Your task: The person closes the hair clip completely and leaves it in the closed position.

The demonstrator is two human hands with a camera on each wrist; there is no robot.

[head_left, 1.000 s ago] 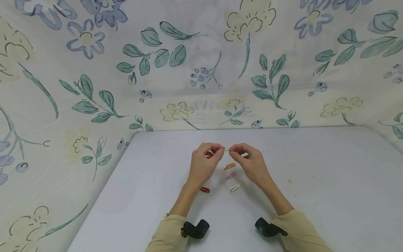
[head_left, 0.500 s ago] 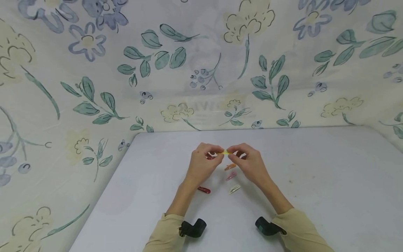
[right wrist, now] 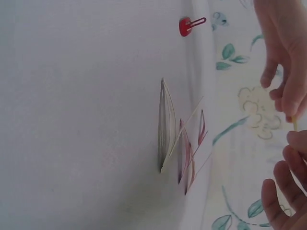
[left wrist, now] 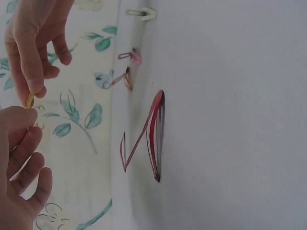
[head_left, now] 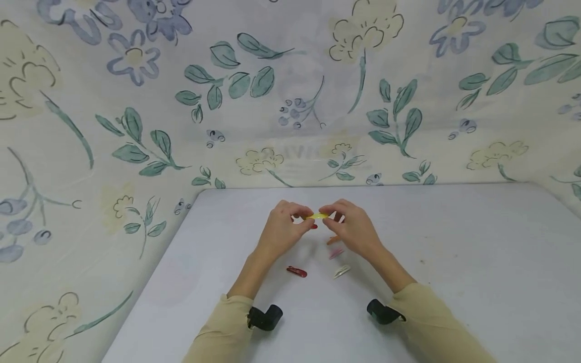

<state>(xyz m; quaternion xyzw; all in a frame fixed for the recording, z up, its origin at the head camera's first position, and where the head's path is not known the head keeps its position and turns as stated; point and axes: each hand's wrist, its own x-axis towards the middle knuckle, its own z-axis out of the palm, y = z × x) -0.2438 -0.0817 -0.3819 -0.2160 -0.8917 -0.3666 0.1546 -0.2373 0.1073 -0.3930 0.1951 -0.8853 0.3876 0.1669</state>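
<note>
**Yellow clip [head_left: 319, 216] pinched at both ends**

Seen by an onlooker in the room: the person's left hand [head_left: 282, 229] and right hand [head_left: 356, 229] face each other, with the yellow clip bridging the gap between their fingertips. The left thumb and index finger pinch its left end; the right thumb and index finger pinch its right end. The middle of the clip shows uncovered between the two pinches. Both wrist views place it raised above the desk [head_left: 476, 262]. The remaining left fingers, bent and apart from one another, touch no clip; those of the right hand are likewise bent, away from the yellow piece.

Around the fingers, five more clips are visible. A red clip [head_left: 314, 227] peeks out just below the left fingertips, mostly hidden by that hand. An orange clip [head_left: 333, 240] lies near the right thumb, on the person's side of the pinch. Following it away from the fingers come a pink clip [head_left: 336, 253] and a white clip [head_left: 342, 271], the latter well apart from the fingertips. A dark red clip [head_left: 297, 271] lies to the left of the white one, nearer the person than the left fingers. Thin tongues angle away from the dark red and white clips in the wrist views.
</note>
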